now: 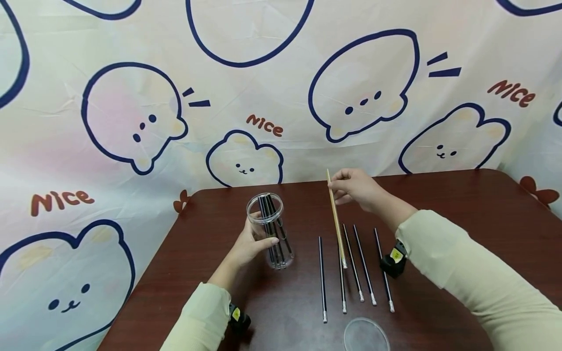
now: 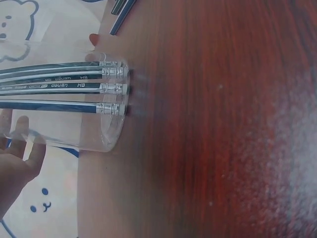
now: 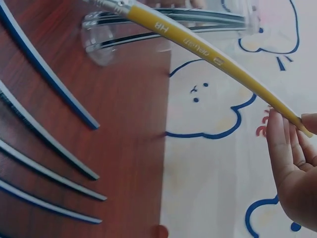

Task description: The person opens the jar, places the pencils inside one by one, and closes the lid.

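Here we are, partway through by the look of it: several dark pencils (image 1: pixel 267 207) already stand in the clear jar (image 1: pixel 254 218), eraser ends down, while five more pencils (image 1: pixel 353 263) lie loose on the desk (image 1: pixel 210 234). The yellow pencil (image 1: pixel 335 219) is up in the air, just right of the jar, not yet inside! Our right hand (image 1: pixel 357 187) has its grip pinching the upper end; our left hand (image 1: pixel 247 248) curls round the jar. Look at that glossy yellow paint, HB lettering, crimped silver collar! The jar is a smooth see-through cylinder, glass or plastic we can't tell, and near us lies a flat, clear lid (image 1: pixel 366 336) on reddish-brown, streaky grain.
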Tool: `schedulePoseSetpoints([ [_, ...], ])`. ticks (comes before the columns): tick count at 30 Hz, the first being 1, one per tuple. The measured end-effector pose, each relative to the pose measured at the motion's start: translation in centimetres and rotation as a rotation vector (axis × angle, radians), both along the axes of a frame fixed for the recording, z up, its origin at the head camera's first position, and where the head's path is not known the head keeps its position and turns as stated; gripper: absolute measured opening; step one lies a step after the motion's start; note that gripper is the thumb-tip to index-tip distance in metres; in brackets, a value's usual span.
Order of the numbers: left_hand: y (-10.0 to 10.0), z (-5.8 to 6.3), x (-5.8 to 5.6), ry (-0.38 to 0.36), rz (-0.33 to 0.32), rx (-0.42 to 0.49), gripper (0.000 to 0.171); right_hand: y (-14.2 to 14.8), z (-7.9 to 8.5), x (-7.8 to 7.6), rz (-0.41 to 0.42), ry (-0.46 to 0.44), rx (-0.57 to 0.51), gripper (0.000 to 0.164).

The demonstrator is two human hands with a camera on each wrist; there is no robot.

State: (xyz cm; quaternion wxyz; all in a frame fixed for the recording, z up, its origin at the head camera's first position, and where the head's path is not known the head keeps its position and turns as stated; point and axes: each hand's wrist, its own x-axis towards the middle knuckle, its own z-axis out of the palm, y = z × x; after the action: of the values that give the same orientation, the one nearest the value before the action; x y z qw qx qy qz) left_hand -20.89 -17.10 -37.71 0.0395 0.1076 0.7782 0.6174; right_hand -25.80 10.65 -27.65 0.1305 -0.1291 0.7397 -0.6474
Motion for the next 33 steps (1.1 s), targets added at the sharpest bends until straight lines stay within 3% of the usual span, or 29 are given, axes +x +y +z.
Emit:
schedulePoseSetpoints([
  [5, 0.0, 0.1, 0.0, 0.007, 0.003, -0.004, 0.075, -1.3, 1.9, -0.4, -0.015, 0.039, -0.063, 0.013],
  [15, 0.2, 0.1, -0.2, 0.008, 0.000, -0.001, 0.074, -4.2, 5.4, -1.6, -0.123, 0.036, -0.175, 0.011],
  [22, 0.4, 0.9, 0.3, -0.017, 0.006, -0.011, 0.074, -5.6, 6.3, -2.2, -0.198, 0.029, -0.283, 0.007],
  [28, 0.2, 0.0, -0.2, 0.021, 0.002, -0.005, 0.073, -6.4, 7.0, -2.6, -0.247, 0.022, -0.418, 0.005],
  [33, 0.2, -0.1, -0.1, 0.039, 0.005, 0.002, 0.074, -7.3, 6.8, -2.7, -0.283, 0.054, -0.439, 0.006],
])
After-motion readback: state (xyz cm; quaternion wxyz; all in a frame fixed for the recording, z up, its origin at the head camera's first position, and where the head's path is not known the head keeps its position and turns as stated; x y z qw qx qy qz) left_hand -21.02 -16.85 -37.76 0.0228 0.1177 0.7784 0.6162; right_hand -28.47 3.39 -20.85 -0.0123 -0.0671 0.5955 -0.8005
